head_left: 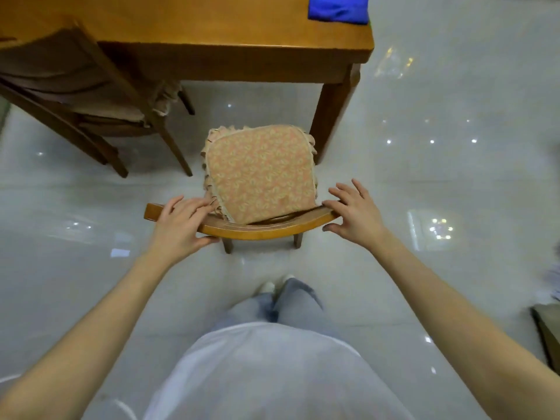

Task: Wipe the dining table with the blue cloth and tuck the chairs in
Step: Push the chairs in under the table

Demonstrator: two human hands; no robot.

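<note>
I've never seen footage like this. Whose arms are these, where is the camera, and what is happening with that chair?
No machine here: a person wears one wide-angle camera on the head, looking down, so you see their own arms and legs. The left hand grips the top rail of a wooden chair, thumb underneath; the right hand, fingers spread, touches the rail's other end. The chair has a flowered cushion and stands out from the dining table. A blue cloth lies at the table's corner. A second chair stands at the left, partly under the table.
</note>
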